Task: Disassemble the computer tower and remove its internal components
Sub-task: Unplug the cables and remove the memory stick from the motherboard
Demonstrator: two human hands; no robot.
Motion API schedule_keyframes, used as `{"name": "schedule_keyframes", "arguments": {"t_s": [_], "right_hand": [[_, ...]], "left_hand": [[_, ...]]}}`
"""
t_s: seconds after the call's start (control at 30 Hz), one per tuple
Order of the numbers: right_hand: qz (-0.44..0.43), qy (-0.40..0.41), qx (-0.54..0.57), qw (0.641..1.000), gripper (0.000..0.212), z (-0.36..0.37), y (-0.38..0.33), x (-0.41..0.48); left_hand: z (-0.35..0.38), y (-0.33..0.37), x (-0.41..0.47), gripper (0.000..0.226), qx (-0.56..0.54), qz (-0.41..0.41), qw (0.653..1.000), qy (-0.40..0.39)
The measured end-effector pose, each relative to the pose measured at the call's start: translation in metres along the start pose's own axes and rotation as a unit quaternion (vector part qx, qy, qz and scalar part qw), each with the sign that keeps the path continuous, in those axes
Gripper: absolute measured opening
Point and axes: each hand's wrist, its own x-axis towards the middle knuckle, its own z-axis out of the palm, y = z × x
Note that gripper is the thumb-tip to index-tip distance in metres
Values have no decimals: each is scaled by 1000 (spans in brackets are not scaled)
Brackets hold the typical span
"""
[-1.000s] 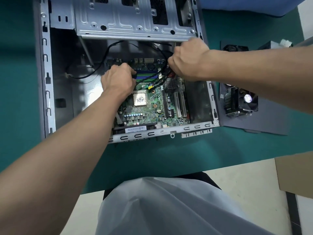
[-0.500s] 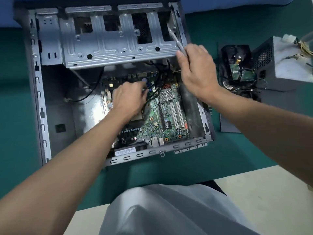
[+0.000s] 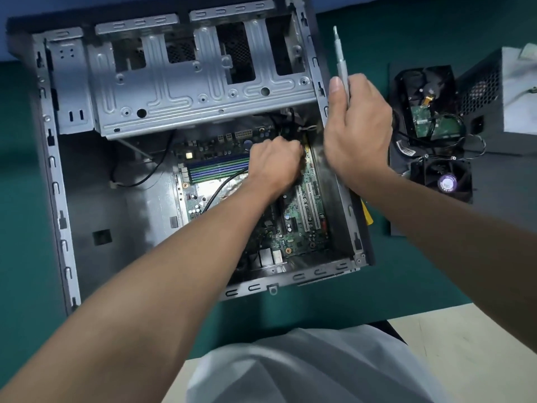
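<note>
I saw the computer tower [image 3: 116, 222] lying on its side on the green desk [image 3: 406, 271], open side up, filling the left and middle. Its grey metal drive cage [image 3: 189, 91] spanned the far end. The green motherboard [image 3: 302, 228] sat in the near right part, with blue memory slots [image 3: 218, 171] and a loose black cable [image 3: 139, 181] further left. The left hand [image 3: 276, 164] was curled over the board beside black wires; I could not tell whether it held anything. The right hand [image 3: 357, 132] gripped a grey screwdriver [image 3: 341, 59] above the tower's right wall. Right of the tower lay a hard drive [image 3: 430, 120], a fan [image 3: 447, 181] and a power supply [image 3: 494, 106].
</note>
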Motion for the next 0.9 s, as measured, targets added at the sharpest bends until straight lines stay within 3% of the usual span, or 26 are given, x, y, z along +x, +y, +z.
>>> {"name": "schedule_keyframes", "arguments": {"t_s": [0.13,0.27,0.43,0.57,0.67,0.77,0.9], "right_hand": [[1,-4,25,1000,29,0,-1,0],[-3,4,41,999,29,0,-2,-1],[-11,12,34,999,29,0,-3,-2],[-20,4,-27,999,35,-7,-9,-6],[-33,-43,-93,994,40,-16,-24,-15],[32,-149,30,988,33,-20,-41,-36],[154,-220,221,937,20,-13,-48,-72]], "left_hand": [[-1,5,2,31,0,14,1000,-6],[2,3,0,18,31,54,997,-34],[4,9,-3,29,31,73,997,-21],[5,17,-11,29,9,76,997,-32],[6,20,-12,33,-42,23,999,-23],[4,10,-18,41,-88,-4,996,-16],[4,-16,-35,25,-94,-26,995,6]]}}
